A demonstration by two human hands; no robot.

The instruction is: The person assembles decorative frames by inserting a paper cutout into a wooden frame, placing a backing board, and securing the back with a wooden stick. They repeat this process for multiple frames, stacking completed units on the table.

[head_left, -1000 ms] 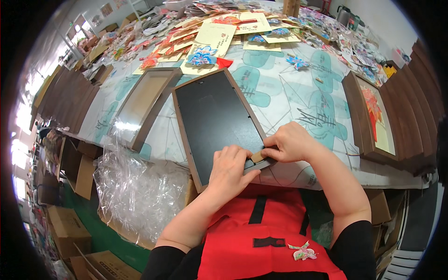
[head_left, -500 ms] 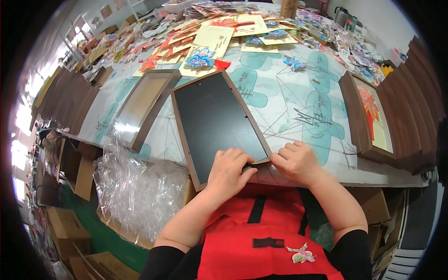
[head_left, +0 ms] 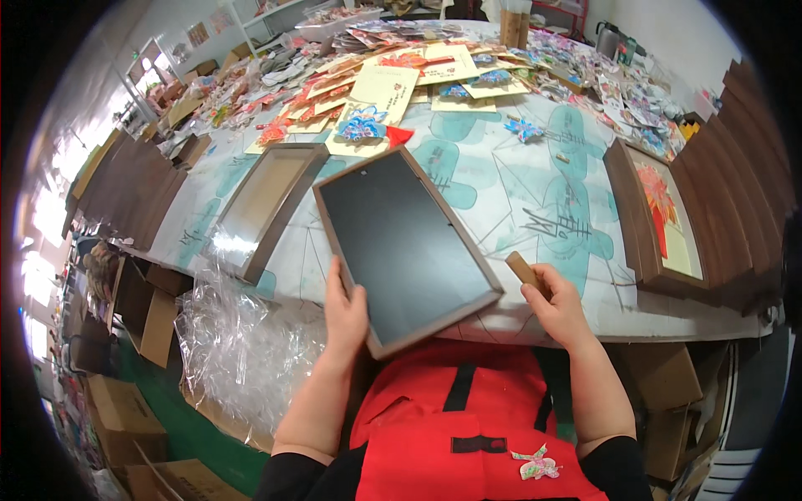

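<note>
A brown picture frame [head_left: 380, 341] with its black back panel facing up rests partly on the table edge, tilted in front of me. My left hand [head_left: 344, 313] grips its left long side, thumb on the near side and fingers along the edge. Just right of the frame's near corner, my right hand [head_left: 558, 307] is closed around a small flat brown wooden block [head_left: 521, 267], whose far end sticks out past the fingers. To the left lies another shallow frame [head_left: 288, 196] with a clear pane and a pale inside.
Cream cards with blue and red flower ornaments [head_left: 376, 92] are heaped at the far side. Brown frames stand stacked at left [head_left: 125, 196] and right [head_left: 727, 175], one showing a red flower [head_left: 656, 196]. Clear plastic wrap [head_left: 242, 351] fills a box below the table's left edge.
Both hands have left the frame's near right corner. My left hand has moved to the frame's left side, and my right hand has drawn right, the wooden block now showing in it.
</note>
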